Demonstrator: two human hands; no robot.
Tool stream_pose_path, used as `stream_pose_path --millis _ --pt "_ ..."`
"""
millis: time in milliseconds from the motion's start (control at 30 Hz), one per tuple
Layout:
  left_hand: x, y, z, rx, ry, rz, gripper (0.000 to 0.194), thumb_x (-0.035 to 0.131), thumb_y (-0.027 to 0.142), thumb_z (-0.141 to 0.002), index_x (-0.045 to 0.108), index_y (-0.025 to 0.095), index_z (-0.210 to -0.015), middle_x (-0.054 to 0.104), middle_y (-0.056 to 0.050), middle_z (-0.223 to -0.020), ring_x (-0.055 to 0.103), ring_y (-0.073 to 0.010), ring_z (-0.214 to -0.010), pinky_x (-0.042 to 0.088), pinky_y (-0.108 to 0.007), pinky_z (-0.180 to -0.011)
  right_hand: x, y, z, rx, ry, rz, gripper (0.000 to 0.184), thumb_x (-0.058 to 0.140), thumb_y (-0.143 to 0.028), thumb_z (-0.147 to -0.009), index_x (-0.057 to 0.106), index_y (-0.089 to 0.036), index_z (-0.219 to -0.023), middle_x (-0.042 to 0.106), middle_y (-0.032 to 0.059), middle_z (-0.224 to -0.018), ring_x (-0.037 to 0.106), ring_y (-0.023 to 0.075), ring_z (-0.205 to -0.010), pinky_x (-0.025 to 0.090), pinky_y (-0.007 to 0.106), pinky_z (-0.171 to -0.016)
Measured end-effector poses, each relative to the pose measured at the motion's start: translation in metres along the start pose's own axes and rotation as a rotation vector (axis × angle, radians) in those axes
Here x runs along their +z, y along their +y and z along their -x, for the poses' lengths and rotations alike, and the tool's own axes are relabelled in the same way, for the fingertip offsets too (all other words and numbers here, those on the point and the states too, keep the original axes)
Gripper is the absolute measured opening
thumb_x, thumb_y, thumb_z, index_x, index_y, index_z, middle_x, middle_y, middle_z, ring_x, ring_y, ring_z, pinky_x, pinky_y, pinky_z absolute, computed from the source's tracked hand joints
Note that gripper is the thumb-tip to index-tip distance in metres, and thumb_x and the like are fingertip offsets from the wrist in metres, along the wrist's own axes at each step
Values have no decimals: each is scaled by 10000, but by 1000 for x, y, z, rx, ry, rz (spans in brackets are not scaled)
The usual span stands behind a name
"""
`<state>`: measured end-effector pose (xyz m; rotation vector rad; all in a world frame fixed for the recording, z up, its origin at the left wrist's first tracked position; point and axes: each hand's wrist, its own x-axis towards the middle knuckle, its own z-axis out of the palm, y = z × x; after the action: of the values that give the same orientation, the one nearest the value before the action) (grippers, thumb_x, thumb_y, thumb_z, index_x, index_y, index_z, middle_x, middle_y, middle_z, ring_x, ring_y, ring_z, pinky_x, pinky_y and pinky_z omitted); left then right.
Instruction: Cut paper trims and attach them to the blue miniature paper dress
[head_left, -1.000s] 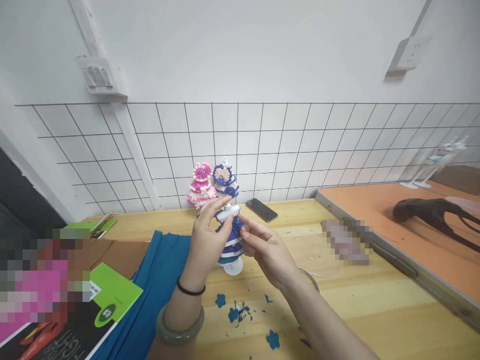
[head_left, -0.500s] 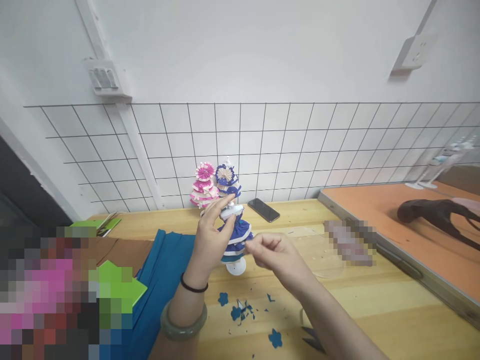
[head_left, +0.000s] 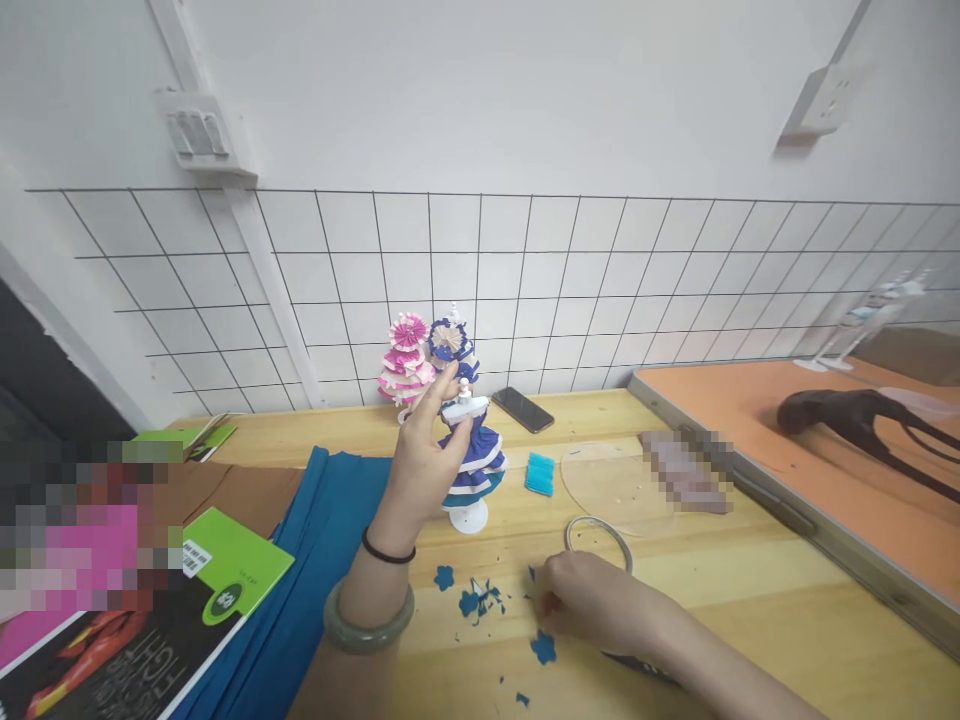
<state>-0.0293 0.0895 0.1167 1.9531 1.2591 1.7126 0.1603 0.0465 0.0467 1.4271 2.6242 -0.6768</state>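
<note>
My left hand (head_left: 429,445) is wrapped round the upper part of a small white dress form (head_left: 466,408), its thumb against the bodice. The form stands upright on a round white base and wears a tiered blue dress (head_left: 476,470) with white trim. Low over the table, my right hand (head_left: 581,600) has its fingers curled down; the fingertips and anything in them are hidden. Beside it lie a blue fabric flower (head_left: 544,647) and small blue scraps (head_left: 489,598). Dark blades, apparently scissors (head_left: 637,664), show partly under my right forearm.
Behind stand a pink tiered dress form (head_left: 409,360) and a blue one (head_left: 450,340). A phone (head_left: 523,409), a turquoise packet (head_left: 540,474), a pale ring (head_left: 600,522) and a clear disc (head_left: 611,480) lie rightward. Folded blue cloth (head_left: 330,530) and a notebook (head_left: 247,565) lie left.
My right hand has left the dress skirt and moved down towards the front of the table. My left hand keeps its hold. The turquoise packet and pale ring now show.
</note>
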Motion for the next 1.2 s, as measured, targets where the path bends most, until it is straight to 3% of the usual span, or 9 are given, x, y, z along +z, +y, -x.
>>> stream_pose_path --millis 200,433,533,833,1033,1200 --pt "0 2 -1 -7 -22 -4 539 516 150 -780 348 304 -1269 541 -32 -1184 459 -166 -1124 368 -304 -946 22 11 14 119 44 41 196 452 -76 -617 583 -165 -503 575 9 -520 508 133 -499 208 220 -432" --pt "1 2 -1 1 -25 -2 529 512 141 -781 358 304 -1260 523 -27 -1214 459 -165 -1126 366 -309 -951 27 -14 21 263 73 25 212 433 -134 -668 616 -156 -565 655 91 -659 564 189 -581 259 247 -477" --pt "0 3 0 -3 -33 4 535 512 141 -780 351 297 -1266 533 -32 -1202 461 -164 -1123 361 -308 -954 31 -21 19 309 104 -40 200 433 -111 -644 615 -164 -582 659 77 -657 567 186 -592 262 237 -471" --pt "0 3 0 -1 -30 23 530 500 120 -779 364 301 -1257 546 -33 -1176 465 -165 -1114 370 -323 -942 31 -12 23 185 206 -225 221 382 -104 -699 544 -169 -564 588 1 -585 474 112 -539 238 205 -446" --pt "0 4 -1 16 -30 20 517 497 113 -778 380 298 -1246 546 -27 -1180 466 -158 -1109 369 -316 -946 34 -23 20 195 141 -251 149 441 -119 -644 572 -187 -634 632 9 -691 543 139 -649 310 195 -524" --pt "0 3 0 10 -29 11 521 501 107 -775 382 302 -1243 551 -24 -1169 469 -160 -1102 376 -313 -936 39 -32 13 189 77 -211 205 417 -61 -619 582 -182 -630 655 24 -734 573 144 -691 333 204 -570"
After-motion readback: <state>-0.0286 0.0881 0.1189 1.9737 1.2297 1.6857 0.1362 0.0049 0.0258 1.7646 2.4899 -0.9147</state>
